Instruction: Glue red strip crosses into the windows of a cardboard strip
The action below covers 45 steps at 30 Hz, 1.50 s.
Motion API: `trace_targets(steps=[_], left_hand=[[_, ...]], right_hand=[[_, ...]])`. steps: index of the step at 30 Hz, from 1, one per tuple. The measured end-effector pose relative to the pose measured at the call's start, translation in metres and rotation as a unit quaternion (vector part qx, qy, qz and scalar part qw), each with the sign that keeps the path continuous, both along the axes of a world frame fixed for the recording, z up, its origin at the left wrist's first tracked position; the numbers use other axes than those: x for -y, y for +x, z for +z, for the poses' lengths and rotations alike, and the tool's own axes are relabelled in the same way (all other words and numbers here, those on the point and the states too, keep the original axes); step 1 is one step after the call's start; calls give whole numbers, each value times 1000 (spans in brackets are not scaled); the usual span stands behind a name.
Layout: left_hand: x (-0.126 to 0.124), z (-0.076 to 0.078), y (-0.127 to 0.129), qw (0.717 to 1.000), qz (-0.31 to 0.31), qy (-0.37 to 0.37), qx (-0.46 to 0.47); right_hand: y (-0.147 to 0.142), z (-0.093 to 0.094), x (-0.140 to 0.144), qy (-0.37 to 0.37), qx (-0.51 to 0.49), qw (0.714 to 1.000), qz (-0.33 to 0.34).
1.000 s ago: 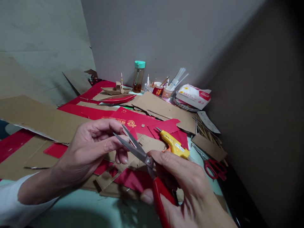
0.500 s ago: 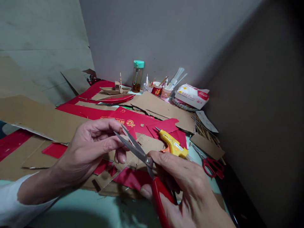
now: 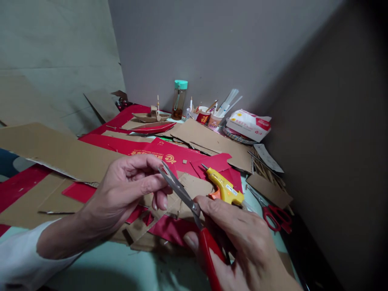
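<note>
My right hand (image 3: 242,238) grips a pair of scissors (image 3: 183,194) by its red handles, with the blades pointing up and left. The blade tips are close to the fingertips of my left hand (image 3: 133,186). Thumb and forefinger of that hand pinch a small thin strip, mostly hidden by the fingers and the blades. Beneath both hands lie cut pieces of cardboard and red card. A yellow glue gun (image 3: 226,188) rests just beyond my right hand, its nozzle pointing to the upper left.
A second pair of red-handled scissors (image 3: 275,218) lies at the right. Behind stand a small cardboard boat (image 3: 150,117), a red boat shape (image 3: 156,128), a bottle (image 3: 179,101), cups holding sticks (image 3: 216,119) and a tissue pack (image 3: 250,124). A large cardboard sheet (image 3: 60,151) slopes at left.
The scissor blades have drawn closer together near the left fingertips. The view has shifted a little, so the whole scene sits slightly further right and lower.
</note>
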<state>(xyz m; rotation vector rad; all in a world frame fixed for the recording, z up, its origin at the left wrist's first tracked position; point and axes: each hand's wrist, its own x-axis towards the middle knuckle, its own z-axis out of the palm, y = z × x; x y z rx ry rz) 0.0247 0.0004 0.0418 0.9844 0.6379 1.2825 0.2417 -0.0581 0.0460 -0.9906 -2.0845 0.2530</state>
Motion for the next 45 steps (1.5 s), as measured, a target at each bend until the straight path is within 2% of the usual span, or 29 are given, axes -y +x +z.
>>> trace_targets(steps=[6,10,17,24,28,33,36,39,42,45], left_hand=[[0,0,1,1000,-7,-3,-12],[1,1,1,1000,0,-4,-17],[1,3,1,1000,-6,-1,-25],[3,0,-2,999,-30,9,-32],[3,-1,-2,999,-45,5,-28],[1,-8,-3,998,-58,23,2],[2,-9,-3,999,-47,22,-3],[4,-4,-3,999,-25,1,-36],[4,1,-5,998,-16,-5,-55],[3,1,-6,998,-31,-2,-61]], right_hand=[[3,-5,-3,21,32,999,10],[6,-4,-5,11,46,999,-14],[3,-7,-5,47,67,996,-35],[8,-1,-7,106,127,986,-32],[10,1,-6,116,144,982,-40],[11,-4,-5,118,151,981,-29],[13,-7,-6,127,160,979,-26],[14,-6,-6,134,152,979,-26],[10,-5,-7,99,117,988,-30],[5,-4,-10,3,53,998,-28]])
